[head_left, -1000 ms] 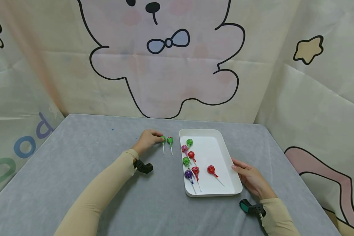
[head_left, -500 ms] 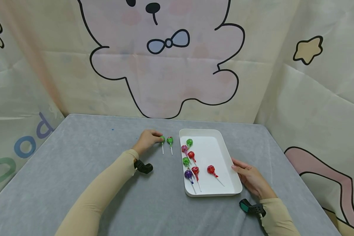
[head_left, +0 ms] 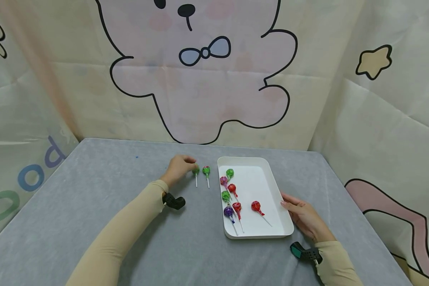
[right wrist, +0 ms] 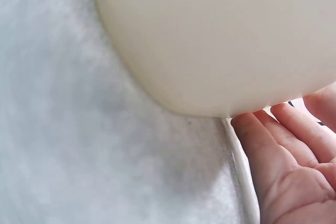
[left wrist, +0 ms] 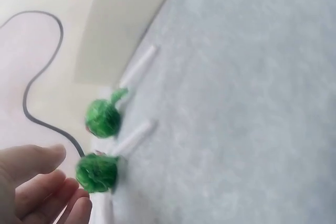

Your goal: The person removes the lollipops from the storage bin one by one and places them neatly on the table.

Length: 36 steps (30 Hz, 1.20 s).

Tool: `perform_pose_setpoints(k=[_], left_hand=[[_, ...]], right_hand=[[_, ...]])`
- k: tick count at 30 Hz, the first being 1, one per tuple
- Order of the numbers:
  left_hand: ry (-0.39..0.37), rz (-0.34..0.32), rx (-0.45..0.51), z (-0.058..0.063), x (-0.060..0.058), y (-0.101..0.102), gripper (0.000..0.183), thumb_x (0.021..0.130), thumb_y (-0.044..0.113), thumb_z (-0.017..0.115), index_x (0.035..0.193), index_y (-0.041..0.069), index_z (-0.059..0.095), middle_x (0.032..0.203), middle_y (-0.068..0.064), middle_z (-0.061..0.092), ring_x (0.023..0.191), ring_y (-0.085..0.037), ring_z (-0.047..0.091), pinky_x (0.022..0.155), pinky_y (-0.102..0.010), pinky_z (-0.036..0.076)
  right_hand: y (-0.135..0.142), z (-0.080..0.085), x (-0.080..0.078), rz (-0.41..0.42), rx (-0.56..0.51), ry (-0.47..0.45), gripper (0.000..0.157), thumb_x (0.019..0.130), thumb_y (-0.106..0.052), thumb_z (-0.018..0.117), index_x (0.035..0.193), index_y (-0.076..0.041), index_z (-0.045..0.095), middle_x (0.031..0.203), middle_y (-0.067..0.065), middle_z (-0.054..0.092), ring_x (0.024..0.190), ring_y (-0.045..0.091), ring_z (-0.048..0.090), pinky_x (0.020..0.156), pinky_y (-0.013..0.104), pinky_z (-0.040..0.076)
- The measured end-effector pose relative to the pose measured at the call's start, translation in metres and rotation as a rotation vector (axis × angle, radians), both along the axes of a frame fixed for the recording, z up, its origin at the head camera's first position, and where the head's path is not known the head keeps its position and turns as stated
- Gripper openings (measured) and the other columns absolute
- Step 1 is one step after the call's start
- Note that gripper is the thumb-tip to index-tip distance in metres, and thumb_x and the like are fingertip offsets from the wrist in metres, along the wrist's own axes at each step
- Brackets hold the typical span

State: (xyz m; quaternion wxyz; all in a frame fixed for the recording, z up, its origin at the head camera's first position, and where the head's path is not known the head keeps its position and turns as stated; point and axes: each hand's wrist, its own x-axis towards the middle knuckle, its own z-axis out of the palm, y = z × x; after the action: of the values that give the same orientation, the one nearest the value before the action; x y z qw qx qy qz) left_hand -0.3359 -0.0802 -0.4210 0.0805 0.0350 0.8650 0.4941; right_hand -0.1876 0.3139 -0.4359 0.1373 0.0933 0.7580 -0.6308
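My left hand point(head_left: 178, 170) is at two green-wrapped lollipops that lie side by side left of the tray. The left one, a green lollipop point(left wrist: 97, 173), is right at its fingertips; thumb and fingers are spread apart, and the thumb stands off the wrapper. Beside it lies the other green lollipop point(left wrist: 103, 118), untouched. A white rectangular tray point(head_left: 271, 180) holds several lollipops along its left side. At its right side, my right hand point(head_left: 306, 218) touches the outer wall with nearly straight fingers point(right wrist: 257, 135).
Inside the tray, a lone red lollipop point(head_left: 256, 205) lies right of the group, which includes a purple lollipop point(head_left: 228, 211) and a green lollipop point(head_left: 230, 173). Grey cloth covers the table point(head_left: 93, 190). A printed curtain point(head_left: 200, 95) hangs behind it.
The left green lollipop has shifted slightly left, away from the other one, and the left hand's fingertips have lifted a little. The right hand and tray have stayed put.
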Motion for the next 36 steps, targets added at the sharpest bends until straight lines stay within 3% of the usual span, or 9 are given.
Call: perform_pose_setpoints(k=[7, 23, 27, 36], left_hand=[[0.033, 0.0, 0.03, 0.015, 0.002, 0.018, 0.04, 0.092, 0.021, 0.072, 0.127, 0.004, 0.065, 0.128, -0.014, 0.067, 0.12, -0.029, 0.061, 0.101, -0.043, 0.049], [0.033, -0.095, 0.105, 0.029, 0.01, 0.07, 0.043, 0.091, 0.022, 0.072, 0.128, 0.002, 0.064, 0.125, -0.013, 0.069, 0.116, -0.029, 0.063, 0.097, -0.041, 0.052], [0.027, -0.116, 0.089, 0.033, 0.013, 0.08, 0.041, 0.091, 0.019, 0.072, 0.127, 0.001, 0.064, 0.124, -0.014, 0.068, 0.117, -0.03, 0.063, 0.097, -0.043, 0.052], [0.032, -0.151, -0.047, 0.037, 0.018, 0.099, 0.04, 0.089, 0.018, 0.075, 0.122, -0.002, 0.066, 0.119, -0.016, 0.068, 0.103, -0.029, 0.065, 0.087, -0.039, 0.056]], right_hand=[[0.0, 0.0, 0.001, 0.005, -0.014, 0.003, 0.066, 0.1, -0.025, 0.059, 0.154, -0.003, 0.028, 0.161, 0.016, 0.024, 0.103, -0.014, 0.057, 0.088, 0.015, 0.051], [0.0, 0.001, -0.001, -0.002, -0.009, -0.005, 0.068, 0.1, -0.027, 0.06, 0.154, -0.003, 0.028, 0.162, 0.016, 0.024, 0.103, -0.014, 0.057, 0.088, 0.015, 0.051], [-0.001, 0.002, 0.0, 0.004, -0.013, 0.0, 0.067, 0.1, -0.026, 0.059, 0.154, -0.002, 0.027, 0.161, 0.017, 0.023, 0.103, -0.014, 0.057, 0.088, 0.014, 0.051], [0.001, 0.0, -0.001, 0.002, -0.005, -0.001, 0.067, 0.1, -0.027, 0.06, 0.154, -0.003, 0.029, 0.161, 0.015, 0.026, 0.104, -0.013, 0.057, 0.088, 0.015, 0.051]])
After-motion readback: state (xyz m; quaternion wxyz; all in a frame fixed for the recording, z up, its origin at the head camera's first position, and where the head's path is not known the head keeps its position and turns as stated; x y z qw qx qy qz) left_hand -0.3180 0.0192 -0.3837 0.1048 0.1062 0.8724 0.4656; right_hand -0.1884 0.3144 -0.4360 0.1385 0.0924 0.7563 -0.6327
